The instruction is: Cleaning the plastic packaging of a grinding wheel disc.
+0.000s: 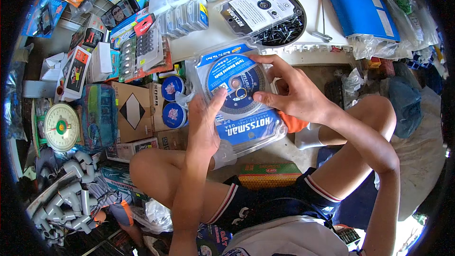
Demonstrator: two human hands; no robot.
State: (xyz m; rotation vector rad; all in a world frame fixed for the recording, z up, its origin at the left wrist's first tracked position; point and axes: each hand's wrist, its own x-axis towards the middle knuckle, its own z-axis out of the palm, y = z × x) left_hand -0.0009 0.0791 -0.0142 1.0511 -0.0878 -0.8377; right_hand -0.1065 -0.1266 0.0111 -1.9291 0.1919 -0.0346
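Note:
A diamond cutting blade in a clear clamshell pack with a blue card is held up before me, its printing upside down. My left hand grips its left edge, thumb over the front near the blade's centre. At the right edge, my right hand has its thumb and index finger spread on the plastic over the disc; its other fingers are partly hidden. Beyond lies a second clamshell pack, with a white label, over a round tray of dark screws.
A dial scale and a bin of grey pipe fittings stand at left. Boxed goods and drill-bit packs fill the upper left. A metal tool lies on the white table, near a blue folder.

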